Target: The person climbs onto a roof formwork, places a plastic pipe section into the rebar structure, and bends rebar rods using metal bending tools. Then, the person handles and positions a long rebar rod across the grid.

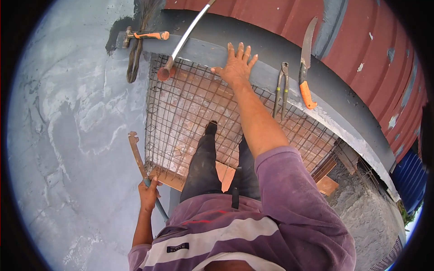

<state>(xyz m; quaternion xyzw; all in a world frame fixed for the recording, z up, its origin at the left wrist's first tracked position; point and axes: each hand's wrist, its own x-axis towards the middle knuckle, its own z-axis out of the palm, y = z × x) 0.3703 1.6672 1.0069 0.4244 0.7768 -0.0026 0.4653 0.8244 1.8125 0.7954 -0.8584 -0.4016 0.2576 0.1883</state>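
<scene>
Beneath the head camera, a shallow bay with an orange-brown wooden edge board (pixel 172 181) is holding a rusty steel-wire grid (pixel 194 97) over a reddish-brown base. Along its far side a grey concrete ledge (pixel 208 50) is running up to a red ribbed metal roof (pixel 280 18); an orange-handled hammer (pixel 147 35), green-banded steel pincers (pixel 281 90) and an orange-handled curved saw (pixel 307 67) are lying along that side, a gap separating the pincers from the right hand (pixel 238 66). That hand is resting on the ledge, its fingers spreading wide. Beside the grid's near left corner, the left hand (pixel 148 193) is curling its fingers around a long notched metal bar (pixel 139 156), which is slanting beside a broad grey surface (pixel 68 135), showing a rust-brown flat head and a blue-grey round handle.
</scene>
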